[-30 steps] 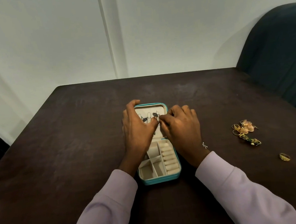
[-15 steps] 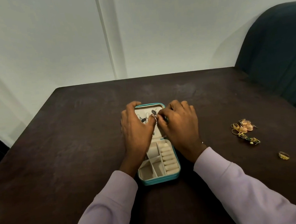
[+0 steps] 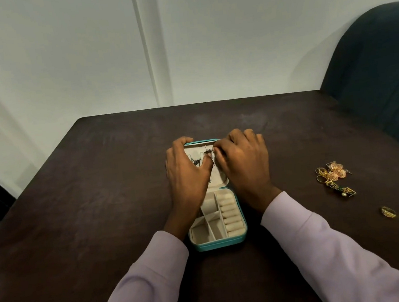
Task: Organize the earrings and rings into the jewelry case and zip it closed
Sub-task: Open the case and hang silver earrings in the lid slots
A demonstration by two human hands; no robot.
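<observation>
- A dark brown tabotop is not the word here: a dark brown tabletop (image 3: 101, 210) fills the scene, set against a pale wall (image 3: 60, 54), with a dark chair (image 3: 377, 70) at its far right corner.
- Two arms in lilac sleeves (image 3: 327, 248) reach in from the near edge.
- A teal jewelry case (image 3: 219, 243) lies open at the centre, its cream compartments near and its lid far.
- The left hand (image 3: 186, 176) rests over the lid's left side, fingers curled on the far rim, thumb against a dark earring (image 3: 208, 151).
- The right hand (image 3: 243, 163) pinches that same earring at the lid's lining.
- A tangle of gold earrings (image 3: 333, 177) sits well to the right.
- A gold ring (image 3: 388, 212) lies nearer, apart from them.
</observation>
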